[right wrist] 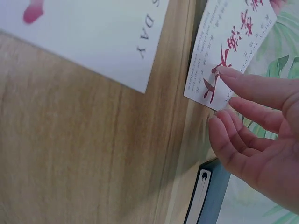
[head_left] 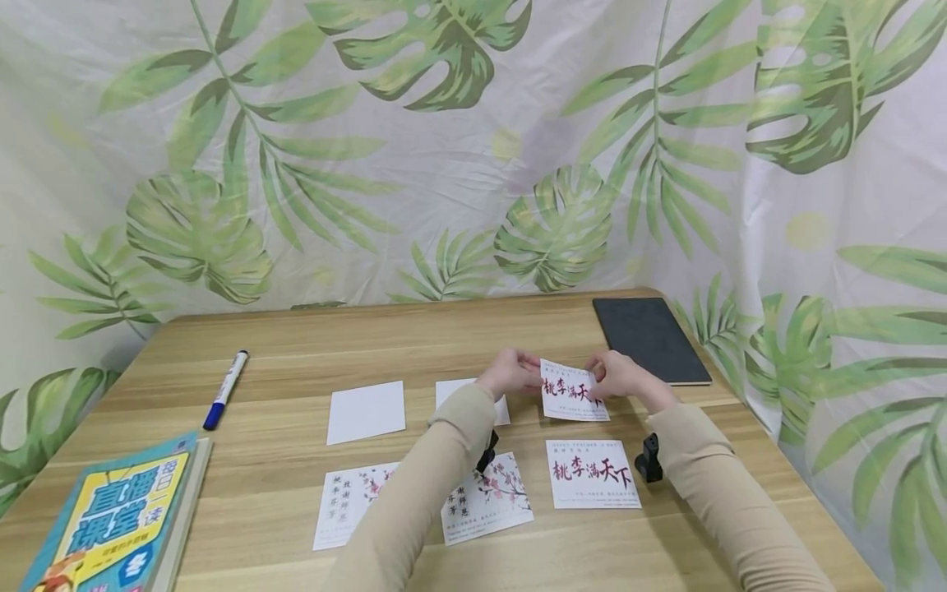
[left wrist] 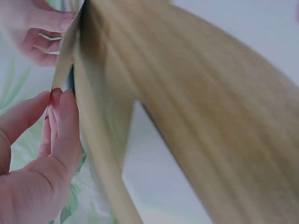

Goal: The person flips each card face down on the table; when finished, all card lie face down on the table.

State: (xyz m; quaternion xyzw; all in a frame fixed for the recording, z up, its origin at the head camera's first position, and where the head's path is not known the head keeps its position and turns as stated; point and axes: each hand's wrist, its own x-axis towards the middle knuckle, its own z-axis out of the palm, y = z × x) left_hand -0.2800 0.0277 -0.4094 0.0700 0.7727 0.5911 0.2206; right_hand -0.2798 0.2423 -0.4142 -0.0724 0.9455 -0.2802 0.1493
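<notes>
A white card with red Chinese characters [head_left: 573, 390] is raised above the table between both hands. Its left edge is pinched by my left hand [head_left: 510, 372], thumb against fingertips [left wrist: 39, 158]. At the card's right side, my right hand [head_left: 625, 378] pinches it, with the thumb over the printed face in the right wrist view [right wrist: 261, 112]. From the left wrist the card [left wrist: 67, 56] appears nearly edge-on. A matching card [head_left: 594, 474] lies flat below it. Behind the left hand, a blank white card [head_left: 451, 391] is partly hidden by the arm.
Another blank card [head_left: 366, 413] and two blossom-printed cards [head_left: 491, 497], [head_left: 355, 501] lie on the wooden table [head_left: 274, 460]. A blue-capped marker [head_left: 225, 390] and a book [head_left: 118, 518] are at left. A dark notebook [head_left: 651, 339] lies at back right.
</notes>
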